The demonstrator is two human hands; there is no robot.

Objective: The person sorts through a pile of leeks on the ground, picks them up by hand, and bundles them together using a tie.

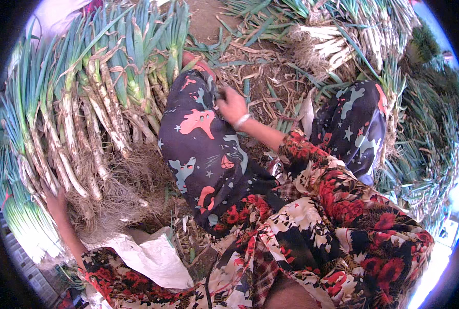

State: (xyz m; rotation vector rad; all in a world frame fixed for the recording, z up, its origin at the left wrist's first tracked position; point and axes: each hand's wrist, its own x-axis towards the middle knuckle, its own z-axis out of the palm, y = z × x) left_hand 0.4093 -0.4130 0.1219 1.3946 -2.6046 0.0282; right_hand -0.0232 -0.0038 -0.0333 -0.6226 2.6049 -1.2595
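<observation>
A heap of long green onions (94,112), soil-stained with shaggy roots, fills the left side of the view. My left hand (55,199) is at the heap's lower left edge, against the lower stalks. Its fingers are partly hidden, so its grip is unclear. My right hand (232,104), with a pale bracelet (241,121) at the wrist, is beside my bent knee in dark patterned trousers (198,143). Its fingers are curled, and whatever may be between them is hidden. The onions' tangled roots (125,193) point towards me.
A white woven sack (152,258) lies by my left forearm. Cleaned onions (32,228) lie at far left, near a red tie. More white-stemmed onions (330,50) lie at upper right. Dry leaf scraps (252,73) litter the soil. A large mass of green leaves (426,139) borders the right.
</observation>
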